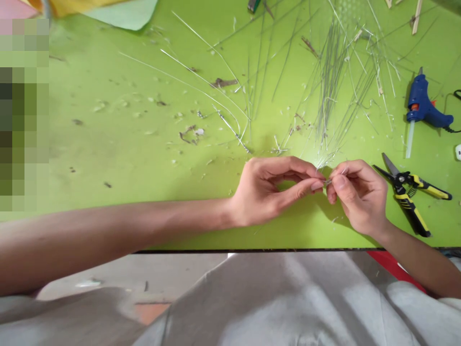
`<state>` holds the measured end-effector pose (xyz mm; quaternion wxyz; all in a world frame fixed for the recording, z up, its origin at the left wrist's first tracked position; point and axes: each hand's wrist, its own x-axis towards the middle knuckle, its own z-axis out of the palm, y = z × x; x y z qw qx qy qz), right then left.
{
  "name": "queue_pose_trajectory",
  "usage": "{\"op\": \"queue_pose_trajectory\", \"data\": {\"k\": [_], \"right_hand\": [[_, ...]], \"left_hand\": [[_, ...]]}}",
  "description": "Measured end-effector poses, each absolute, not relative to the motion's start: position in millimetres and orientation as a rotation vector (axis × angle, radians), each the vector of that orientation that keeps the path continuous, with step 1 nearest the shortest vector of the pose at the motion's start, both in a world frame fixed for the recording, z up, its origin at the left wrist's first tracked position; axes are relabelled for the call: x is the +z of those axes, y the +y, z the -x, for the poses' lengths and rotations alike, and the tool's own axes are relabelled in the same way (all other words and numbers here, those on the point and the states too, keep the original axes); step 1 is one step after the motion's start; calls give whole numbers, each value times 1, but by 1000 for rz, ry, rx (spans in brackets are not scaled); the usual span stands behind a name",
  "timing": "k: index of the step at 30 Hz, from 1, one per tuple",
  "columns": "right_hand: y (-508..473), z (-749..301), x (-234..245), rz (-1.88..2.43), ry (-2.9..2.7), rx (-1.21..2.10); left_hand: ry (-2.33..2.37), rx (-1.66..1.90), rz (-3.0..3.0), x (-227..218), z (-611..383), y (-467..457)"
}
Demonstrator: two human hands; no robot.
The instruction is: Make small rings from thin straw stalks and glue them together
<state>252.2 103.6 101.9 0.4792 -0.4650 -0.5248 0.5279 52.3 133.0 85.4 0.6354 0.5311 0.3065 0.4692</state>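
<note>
Green tabletop [118, 144], front edge [252, 251] close below both hands. Left hand [270, 192] and right hand [356, 197] pinch thin stems [327, 182] between clamped fingertips [338, 181]. Loose stems [334, 81] lie just ahead; yellow-and-black snips [405, 190] sit just beside the right hand, blue glue gun [423, 108] beyond.

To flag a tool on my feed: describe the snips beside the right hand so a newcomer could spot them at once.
On the green tabletop, look right, near the edge closest to the person, just past the right hand. The spring-loaded snips lie there, open blades pointing up and left. Their black-and-yellow handles set them apart from the blue hot glue gun above them.
</note>
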Motion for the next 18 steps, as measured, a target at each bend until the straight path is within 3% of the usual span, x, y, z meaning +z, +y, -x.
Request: {"op": "queue_pose_trajectory", "data": {"k": [5,11,18], "right_hand": [[104,-247,103,1093,-1498,960],[107,-249,96,950,-1835,335],[106,-261,93,973,-2059,146]], "left_hand": [[758,1066,-1159,87,-55,135],[757,1057,-1179,86,-53,132],[582,1027,-1380,86,-48,135]]}}
